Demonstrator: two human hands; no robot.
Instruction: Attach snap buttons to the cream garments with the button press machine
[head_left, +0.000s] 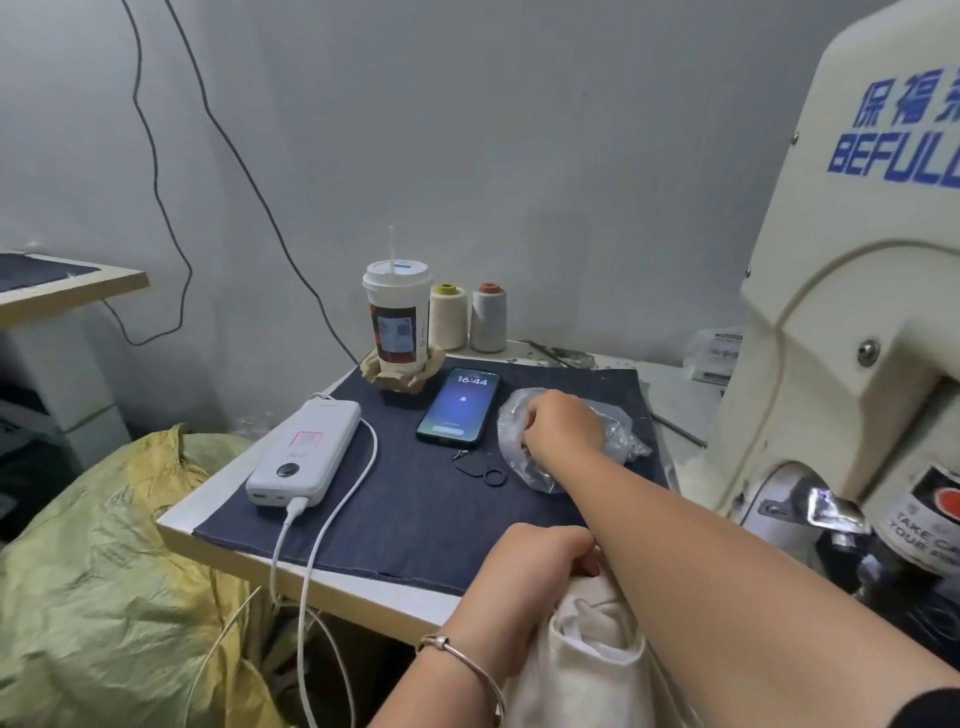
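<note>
My right hand (563, 423) reaches across the table into a clear plastic bag (618, 434) lying on the dark cloth; its fingertips are curled down inside the bag and hidden, so what they hold cannot be made out. My left hand (540, 564) grips the bunched cream garment (582, 654) at the table's near edge, under my right forearm. The cream button press machine (852, 322) rises at the right, its head and lower die partly cut off by the frame.
On the dark cloth (415, 509) lie a phone (460, 408), a white power bank (304, 452) with cable, and a black key tag (480, 467). A drink cup (397, 319) and two thread cones (467, 317) stand behind. A yellow-green sack (104, 571) fills the left.
</note>
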